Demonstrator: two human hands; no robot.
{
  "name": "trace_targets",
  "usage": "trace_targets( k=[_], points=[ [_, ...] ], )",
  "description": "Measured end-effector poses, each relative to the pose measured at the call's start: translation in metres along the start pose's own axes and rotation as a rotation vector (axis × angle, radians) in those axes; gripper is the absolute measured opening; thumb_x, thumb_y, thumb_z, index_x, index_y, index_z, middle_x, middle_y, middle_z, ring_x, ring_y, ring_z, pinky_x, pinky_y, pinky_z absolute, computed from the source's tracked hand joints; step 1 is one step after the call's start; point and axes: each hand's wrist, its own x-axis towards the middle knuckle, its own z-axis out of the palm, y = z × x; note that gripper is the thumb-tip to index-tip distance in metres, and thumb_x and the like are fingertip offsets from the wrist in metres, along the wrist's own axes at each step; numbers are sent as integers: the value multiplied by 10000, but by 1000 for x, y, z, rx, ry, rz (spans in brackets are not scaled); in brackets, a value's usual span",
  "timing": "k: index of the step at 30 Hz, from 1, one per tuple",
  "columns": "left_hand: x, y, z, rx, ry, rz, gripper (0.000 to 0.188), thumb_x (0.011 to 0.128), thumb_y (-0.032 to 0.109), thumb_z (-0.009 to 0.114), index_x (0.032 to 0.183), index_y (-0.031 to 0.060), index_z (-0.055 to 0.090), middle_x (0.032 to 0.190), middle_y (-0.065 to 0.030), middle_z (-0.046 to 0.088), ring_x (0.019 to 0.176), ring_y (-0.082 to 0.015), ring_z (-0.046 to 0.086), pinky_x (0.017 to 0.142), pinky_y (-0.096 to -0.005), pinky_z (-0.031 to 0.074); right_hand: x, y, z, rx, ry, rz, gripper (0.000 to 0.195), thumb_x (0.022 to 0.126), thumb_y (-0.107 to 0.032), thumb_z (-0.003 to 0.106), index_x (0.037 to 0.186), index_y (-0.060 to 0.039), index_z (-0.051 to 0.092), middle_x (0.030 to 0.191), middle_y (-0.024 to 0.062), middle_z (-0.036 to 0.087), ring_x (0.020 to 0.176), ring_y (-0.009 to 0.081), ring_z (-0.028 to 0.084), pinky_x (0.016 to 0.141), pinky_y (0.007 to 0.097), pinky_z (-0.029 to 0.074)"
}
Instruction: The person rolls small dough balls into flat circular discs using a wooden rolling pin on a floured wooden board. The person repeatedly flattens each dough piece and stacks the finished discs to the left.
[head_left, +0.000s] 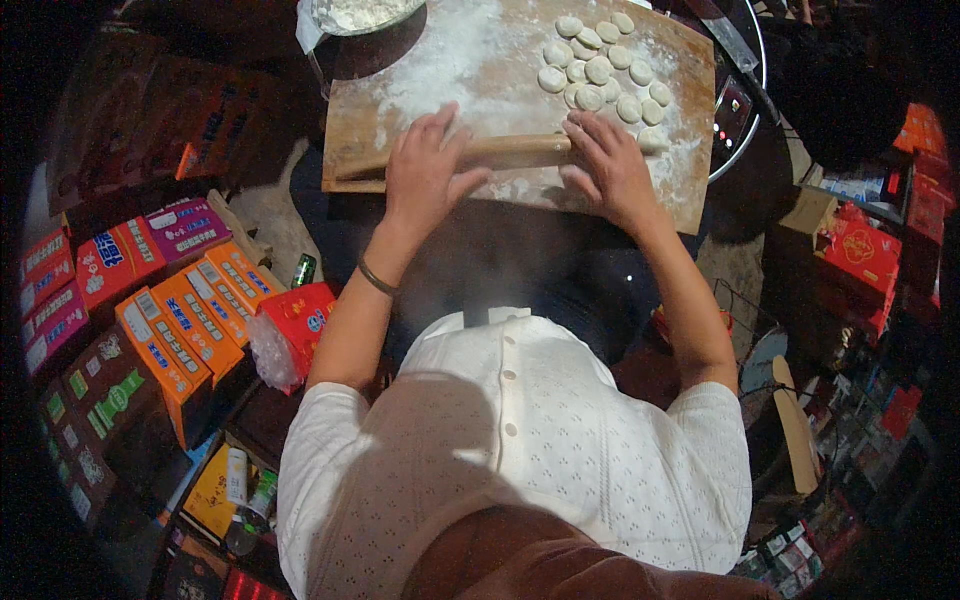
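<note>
A wooden rolling pin (517, 150) lies across a floured wooden board (356, 131) in front of me. My left hand (427, 165) rests on its left part with the fingers spread, and my right hand (609, 165) is on its right part. Whatever lies under the pin and palms is hidden. Beyond my right hand are many small floured dough discs (598, 70), some overlapping. One more dough piece (652, 139) is close to the pin's right end. White flour (442, 67) covers much of the board's middle.
At the board's far left edge stands a bowl of flour (367, 11). A knife or cleaver (724, 37) lies beyond the far right corner, over a round dark appliance with lit indicators (724, 135). Orange cartons (187, 322) are stacked at left, and a red box (862, 251) is at right.
</note>
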Motion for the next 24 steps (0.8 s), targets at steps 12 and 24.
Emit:
trace_targets(
  k=[12,24],
  points=[
    [-19,13,-15,179,-213,-69,851,912,537,695,1599,143,383,1710,-107,255,1571,-367,214,1247,-576,181,-36,-14,0,-20,-110,60,866,913,-547,640,1600,-97,364,1663,117,364,1559,299,300,1258,515,213],
    [-41,-1,-4,189,-180,-88,936,888,571,702,1629,138,328,1728,-129,202,1591,-364,164,1250,-579,158,-38,-14,0,-46,-141,18,894,914,-636,605,1614,-139,353,1662,107,369,1572,296,271,1267,531,187]
  ],
)
